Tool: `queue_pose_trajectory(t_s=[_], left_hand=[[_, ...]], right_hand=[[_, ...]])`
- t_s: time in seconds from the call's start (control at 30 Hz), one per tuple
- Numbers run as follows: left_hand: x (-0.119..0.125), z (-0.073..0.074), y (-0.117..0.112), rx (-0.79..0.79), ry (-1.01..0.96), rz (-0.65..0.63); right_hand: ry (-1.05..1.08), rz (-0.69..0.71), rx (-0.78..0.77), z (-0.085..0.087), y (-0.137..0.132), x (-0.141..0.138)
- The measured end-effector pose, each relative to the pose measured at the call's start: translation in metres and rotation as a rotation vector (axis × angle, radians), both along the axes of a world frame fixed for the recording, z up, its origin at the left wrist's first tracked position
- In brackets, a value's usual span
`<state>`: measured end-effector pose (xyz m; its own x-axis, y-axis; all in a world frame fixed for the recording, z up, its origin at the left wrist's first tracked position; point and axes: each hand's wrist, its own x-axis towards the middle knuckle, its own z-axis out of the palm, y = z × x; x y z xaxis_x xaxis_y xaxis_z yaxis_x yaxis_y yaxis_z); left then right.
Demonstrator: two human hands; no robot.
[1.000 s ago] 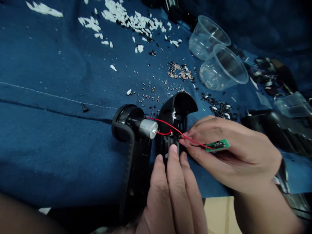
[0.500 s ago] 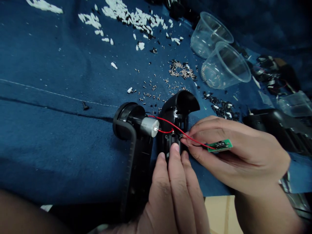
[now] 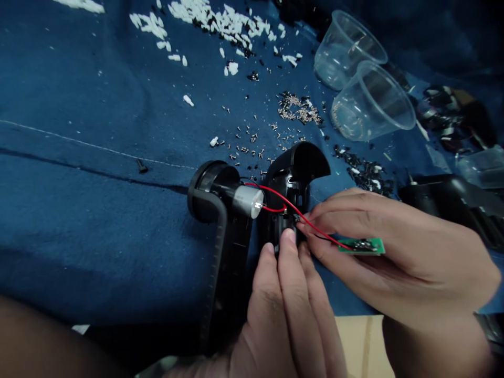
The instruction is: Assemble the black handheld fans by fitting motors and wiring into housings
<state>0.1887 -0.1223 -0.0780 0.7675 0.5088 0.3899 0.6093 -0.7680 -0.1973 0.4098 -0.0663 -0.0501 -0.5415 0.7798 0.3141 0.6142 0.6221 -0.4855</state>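
My left hand (image 3: 291, 310) lies with its fingers stretched along a black plastic housing half (image 3: 283, 184), steadying it; its thumb is hidden. At the right side of this shell, my right hand (image 3: 397, 252) pinches a tiny part that its fingertips mostly cover. A green circuit board (image 3: 362, 245) rests against the right hand's fingers. From it a red wire (image 3: 291, 202) arcs over the shell towards a silver motor (image 3: 249, 201). The motor sticks out of a second black housing piece (image 3: 212, 191) with a curved, ribbed handle, to the left. A short red lead runs from the motor into the shell.
Loose screws (image 3: 299, 108) and white plastic pieces (image 3: 220, 23) lie scattered on the blue cloth (image 3: 79, 220). Two clear tubs (image 3: 370, 102) stand at the back right. Small black parts (image 3: 368, 170) and a black casing (image 3: 452, 202) lie to the right.
The whole view has shifted slightly, so things appear a little further right. Both hands keep nearly the same hold on the shell and the small part.
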Motion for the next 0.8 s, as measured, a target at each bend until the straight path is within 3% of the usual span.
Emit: queue_pose_trajectory(t_s=[0.13,0.27,0.43,0.57,0.8], left_hand=[[0.001,-0.001,0.001,-0.008,-0.031,0.013],[-0.007,-0.005,0.005,0.068,-0.027,-0.099],[-0.012,-0.007,0.003,0.02,-0.052,-0.12],[-0.008,-0.005,0.002,0.051,-0.041,-0.081],[-0.011,0.0,0.009,0.14,0.064,-0.157]], right_hand=[[-0.035,-0.069,0.002,0.003,-0.001,-0.002],[-0.064,-0.127,0.015,0.007,0.002,-0.002],[-0.102,-0.132,-0.074,0.02,0.014,-0.006],[-0.141,-0.117,-0.152,0.03,0.022,-0.011],[-0.165,-0.123,-0.191,0.035,0.024,-0.009]])
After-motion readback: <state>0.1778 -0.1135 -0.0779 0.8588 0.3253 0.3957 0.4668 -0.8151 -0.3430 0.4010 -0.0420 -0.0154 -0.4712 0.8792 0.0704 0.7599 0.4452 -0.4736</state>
